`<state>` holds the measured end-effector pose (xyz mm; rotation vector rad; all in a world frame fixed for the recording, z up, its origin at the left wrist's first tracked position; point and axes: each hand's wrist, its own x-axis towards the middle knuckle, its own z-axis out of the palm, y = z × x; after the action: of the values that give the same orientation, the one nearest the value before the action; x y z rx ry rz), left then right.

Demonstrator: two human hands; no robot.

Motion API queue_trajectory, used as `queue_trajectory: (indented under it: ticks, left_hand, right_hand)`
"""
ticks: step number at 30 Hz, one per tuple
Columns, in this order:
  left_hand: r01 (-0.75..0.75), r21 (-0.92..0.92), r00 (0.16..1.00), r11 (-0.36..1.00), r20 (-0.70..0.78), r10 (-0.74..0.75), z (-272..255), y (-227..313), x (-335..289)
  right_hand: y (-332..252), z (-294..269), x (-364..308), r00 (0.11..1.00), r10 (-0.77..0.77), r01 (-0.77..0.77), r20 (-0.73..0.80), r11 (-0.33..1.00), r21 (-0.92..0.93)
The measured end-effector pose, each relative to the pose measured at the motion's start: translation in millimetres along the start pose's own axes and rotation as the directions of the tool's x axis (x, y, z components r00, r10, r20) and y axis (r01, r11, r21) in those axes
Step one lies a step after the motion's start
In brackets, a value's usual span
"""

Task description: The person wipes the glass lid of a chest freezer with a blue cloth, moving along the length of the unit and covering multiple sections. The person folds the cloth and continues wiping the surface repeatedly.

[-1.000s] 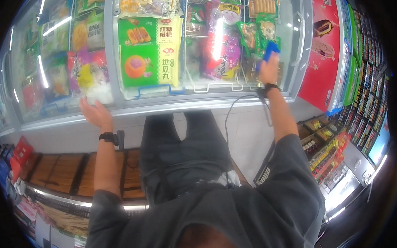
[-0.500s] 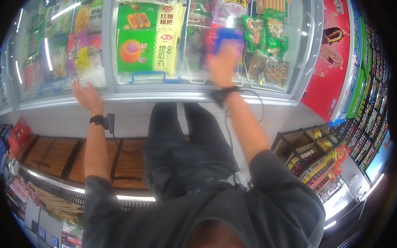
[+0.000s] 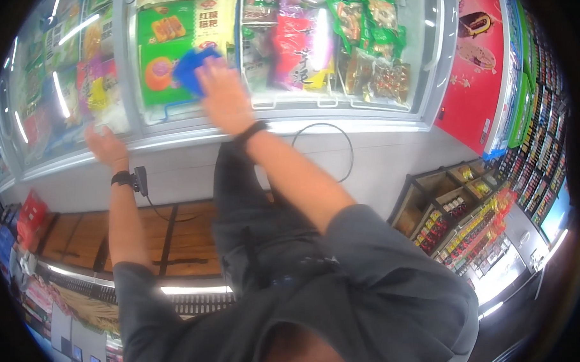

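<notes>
My right hand [image 3: 226,101] presses a blue cloth [image 3: 192,73] against the glass top of a chest freezer [image 3: 358,117]. The cloth lies over the glass in front of a green packet [image 3: 150,55] with an orange round picture. Over by the freezer's front edge on the left, my left hand [image 3: 107,148] is empty, its slightly blurred fingers apart. Seen through the glass to the right of the cloth are a pink packet [image 3: 292,53] and several green bags, with brownish clear packs [image 3: 389,80] beside them.
A red panel [image 3: 472,79] stands at the freezer's right end, with shelves of small goods [image 3: 546,121] beyond. Wooden-topped units [image 3: 190,245] lie behind me on the left, near a red basket [image 3: 32,215]. A display rack [image 3: 432,214] stands on the right. A dark cable [image 3: 351,150] loops near the freezer's front.
My right hand has swept left across the glass with the blue cloth, from over the pink packet to the green one. My left hand has shifted slightly left and down. The view has shifted a little.
</notes>
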<state>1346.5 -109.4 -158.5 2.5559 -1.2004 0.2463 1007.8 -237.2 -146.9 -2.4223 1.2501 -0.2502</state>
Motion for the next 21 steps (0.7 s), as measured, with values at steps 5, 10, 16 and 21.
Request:
queue_trajectory:
  ticks: [5,10,16,21]
  left_hand:
    - [0.040,0.026,0.998,0.999,0.047,-0.041,0.4,-1.1,1.4]
    - [0.088,-0.001,0.992,0.996,0.095,-0.087,2.5,-4.7,2.5]
    - [0.003,-0.066,0.999,0.998,0.038,-0.001,4.7,-12.2,1.8]
    - [0.076,-0.003,0.996,0.997,0.037,-0.076,3.2,-5.1,2.4]
  right_hand:
    - [214.6,-100.1,-102.9,0.970,0.164,-0.204,-0.178,0.951,-0.234]
    - [405.4,-189.4,-216.1,0.727,0.662,-0.685,-0.182,0.687,-0.241]
    - [467.1,-202.8,-292.8,0.762,0.642,-0.637,-0.084,0.723,-0.268]
    - [410.0,-166.5,-265.1,0.696,0.709,-0.713,-0.112,0.665,-0.225]
